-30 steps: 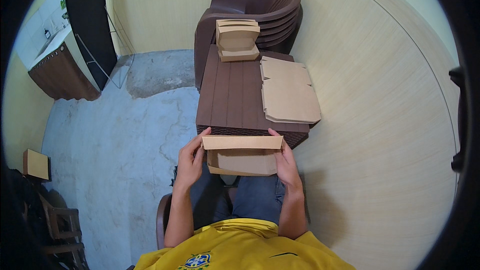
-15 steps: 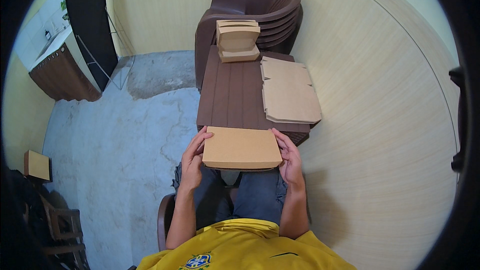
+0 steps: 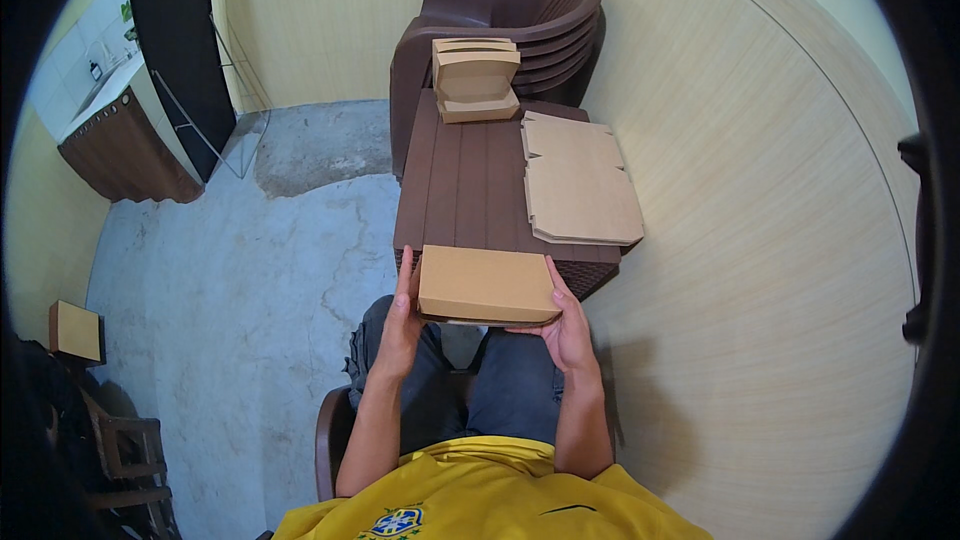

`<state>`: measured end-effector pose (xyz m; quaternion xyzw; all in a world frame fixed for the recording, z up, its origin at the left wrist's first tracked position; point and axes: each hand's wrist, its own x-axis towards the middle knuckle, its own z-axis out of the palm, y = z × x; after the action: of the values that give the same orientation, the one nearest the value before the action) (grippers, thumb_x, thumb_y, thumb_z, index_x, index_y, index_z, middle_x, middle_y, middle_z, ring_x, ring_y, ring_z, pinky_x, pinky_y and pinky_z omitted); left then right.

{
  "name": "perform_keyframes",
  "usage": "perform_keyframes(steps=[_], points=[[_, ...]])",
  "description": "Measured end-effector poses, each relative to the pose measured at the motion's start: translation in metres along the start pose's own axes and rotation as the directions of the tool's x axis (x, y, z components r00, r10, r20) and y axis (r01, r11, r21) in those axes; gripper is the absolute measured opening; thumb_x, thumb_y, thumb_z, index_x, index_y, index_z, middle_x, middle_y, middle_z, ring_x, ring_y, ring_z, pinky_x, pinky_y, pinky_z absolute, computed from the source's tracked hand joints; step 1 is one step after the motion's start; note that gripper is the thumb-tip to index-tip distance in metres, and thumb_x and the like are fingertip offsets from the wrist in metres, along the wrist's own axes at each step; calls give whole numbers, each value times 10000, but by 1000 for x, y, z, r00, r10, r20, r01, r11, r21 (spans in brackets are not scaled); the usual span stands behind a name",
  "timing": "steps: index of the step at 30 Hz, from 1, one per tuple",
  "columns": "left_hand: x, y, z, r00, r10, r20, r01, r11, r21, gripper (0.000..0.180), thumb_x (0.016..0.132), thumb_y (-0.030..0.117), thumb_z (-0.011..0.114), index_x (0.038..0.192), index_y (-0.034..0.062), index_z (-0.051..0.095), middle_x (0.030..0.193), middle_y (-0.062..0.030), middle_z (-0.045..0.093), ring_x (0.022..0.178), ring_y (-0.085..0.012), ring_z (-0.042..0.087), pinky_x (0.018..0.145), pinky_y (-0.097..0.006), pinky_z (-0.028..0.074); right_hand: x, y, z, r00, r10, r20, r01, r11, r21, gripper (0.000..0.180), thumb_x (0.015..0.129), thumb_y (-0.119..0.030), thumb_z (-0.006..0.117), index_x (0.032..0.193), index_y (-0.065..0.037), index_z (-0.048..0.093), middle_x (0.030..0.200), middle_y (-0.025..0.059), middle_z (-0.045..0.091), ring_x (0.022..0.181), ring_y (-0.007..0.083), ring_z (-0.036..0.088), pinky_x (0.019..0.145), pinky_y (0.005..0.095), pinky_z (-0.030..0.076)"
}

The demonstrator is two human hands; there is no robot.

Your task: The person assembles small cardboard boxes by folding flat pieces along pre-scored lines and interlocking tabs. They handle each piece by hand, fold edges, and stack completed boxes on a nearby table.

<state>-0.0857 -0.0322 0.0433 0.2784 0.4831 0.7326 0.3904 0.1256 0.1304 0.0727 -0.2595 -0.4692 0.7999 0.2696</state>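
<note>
Between my two hands is a closed brown cardboard box (image 3: 487, 283), long and low, held level over my lap by the near edge of the table. My left hand (image 3: 402, 325) lies along the box's left end with its fingers pointing up. At the opposite end my right hand (image 3: 568, 325) grips the side, some of its fingers reaching under the bottom. Farther back on the brown table (image 3: 460, 190), folded cardboard boxes (image 3: 477, 85) are stacked, the upper one with its lid raised. A pile of flat cardboard blanks (image 3: 583, 180) lies on the table's right side.
Stacked brown plastic chairs (image 3: 510, 15) stand behind the table. A pale wood-panelled wall (image 3: 760, 240) runs close along the right. At the far left are a sink counter with a brown curtain (image 3: 130, 145), a small box (image 3: 75, 330) and a dark wooden chair (image 3: 130, 450).
Both hands have shifted their hold on the box. It has moved slightly up and tilted a little. My left fingers have straightened, and my right fingers now show beneath it.
</note>
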Motion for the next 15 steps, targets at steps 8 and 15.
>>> perform_keyframes(steps=[8,15], points=[[0,-13,16,994,68,-80,-88,959,-271,861,1141,646,364,1806,151,130,1830,-140,238,1683,-284,211,1357,-477,108,10,15,-10,1000,-6,-8,5,996,-94,756,1096,-256,415,1788,-91,161,1685,192,488,1365,353,667,995,532,650],[3,-6,15,993,-30,-112,1,968,-252,722,1059,128,530,1751,67,334,1793,-127,321,1637,-258,302,1337,-412,190,10,10,-3,1000,21,-9,-21,999,-26,753,1117,-280,427,1786,-76,147,1686,193,480,1365,362,663,1001,543,649]])
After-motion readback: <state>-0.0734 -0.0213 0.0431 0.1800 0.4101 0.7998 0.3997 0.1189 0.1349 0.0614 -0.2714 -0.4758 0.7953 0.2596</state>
